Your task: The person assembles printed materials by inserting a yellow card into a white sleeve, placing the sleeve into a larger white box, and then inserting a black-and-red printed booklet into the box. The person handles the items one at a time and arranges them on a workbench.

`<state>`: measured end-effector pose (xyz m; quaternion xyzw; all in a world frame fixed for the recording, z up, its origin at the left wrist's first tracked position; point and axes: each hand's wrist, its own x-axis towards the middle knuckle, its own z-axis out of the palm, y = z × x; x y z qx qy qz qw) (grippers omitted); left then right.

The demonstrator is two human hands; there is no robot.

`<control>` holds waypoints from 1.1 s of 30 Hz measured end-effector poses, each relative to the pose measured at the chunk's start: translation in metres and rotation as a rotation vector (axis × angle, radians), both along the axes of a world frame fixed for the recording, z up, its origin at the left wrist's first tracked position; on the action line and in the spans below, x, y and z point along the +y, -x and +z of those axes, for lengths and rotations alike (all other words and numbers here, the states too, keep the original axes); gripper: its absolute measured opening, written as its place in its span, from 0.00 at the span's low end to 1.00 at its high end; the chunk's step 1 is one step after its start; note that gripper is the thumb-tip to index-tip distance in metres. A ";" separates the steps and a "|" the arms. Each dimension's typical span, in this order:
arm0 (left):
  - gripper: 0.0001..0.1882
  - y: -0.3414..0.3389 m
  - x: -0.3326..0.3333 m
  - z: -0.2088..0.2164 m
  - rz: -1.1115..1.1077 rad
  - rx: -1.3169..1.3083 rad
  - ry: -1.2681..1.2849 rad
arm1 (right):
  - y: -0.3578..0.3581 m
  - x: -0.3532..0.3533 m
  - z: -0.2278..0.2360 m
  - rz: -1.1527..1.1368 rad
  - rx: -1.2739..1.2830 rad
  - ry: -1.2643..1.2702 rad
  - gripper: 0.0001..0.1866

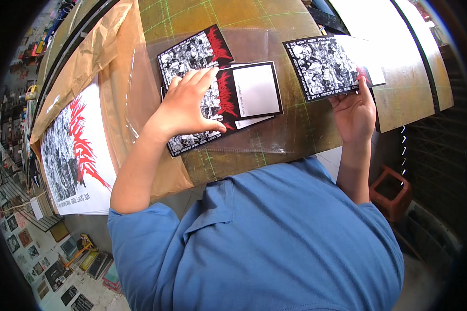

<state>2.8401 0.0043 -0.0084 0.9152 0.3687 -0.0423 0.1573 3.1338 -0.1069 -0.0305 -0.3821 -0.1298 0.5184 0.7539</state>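
My right hand (354, 113) pinches the lower right edge of a printed card (320, 65), black and white with a touch of red, and holds it tilted above the table. My left hand (184, 106) lies over an overlapping pile of similar cards (257, 90), its thumb and fingers spread apart on them. One card at the upper end of the pile (194, 52) sticks out at an angle. The cards lie on a clear plastic sleeve (275, 137). Under my left palm, part of the pile is hidden.
Brown wrapping paper (122, 67) and a stack of large printed sheets (75, 155) lie at the left of the green-lined table (233, 15). White panels (394, 46) stand at the right. A reddish-brown stool (392, 194) is on the floor; books (96, 262) lie at lower left.
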 end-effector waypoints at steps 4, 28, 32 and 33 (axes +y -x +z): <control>0.57 0.002 0.014 -0.017 0.137 0.087 -0.093 | 0.008 0.002 0.000 0.051 0.113 -0.018 0.16; 0.45 -0.006 -0.036 0.001 0.190 -0.008 0.046 | -0.004 0.001 -0.021 0.227 0.148 -0.186 0.17; 0.34 -0.006 -0.046 0.000 0.307 -0.184 0.391 | -0.005 0.001 -0.014 0.217 0.153 -0.157 0.17; 0.33 -0.005 -0.045 0.001 0.335 -0.188 0.494 | -0.006 0.000 -0.016 0.231 0.151 -0.162 0.17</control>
